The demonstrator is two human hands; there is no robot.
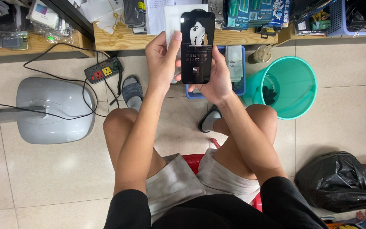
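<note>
Head view: a seated person holds a black phone-shaped screen protector [198, 46] upright between both hands, raised above the knees so that its printed face is turned toward the camera. The left hand [162, 59] grips the left long edge, thumb laid along the side, with a white backing sheet [172, 19] showing just behind the piece; the right hand [217, 78] closes on the lower right edge, fingers wrapped behind it. Both hands are thus clamped on the same item by its edges, which appears to keep the flat face free of touch. Directly below the hands a blue tray [238, 68] rests on the floor, holding small flat pieces within easy reach. To the right of the right hand stands a teal bucket [295, 87], open mouth upward. Left of the left hand lie a power strip [103, 70] and a grey fan base [56, 110]. Beyond the hands, a wooden shelf [119, 40] carries packaged goods.
</note>
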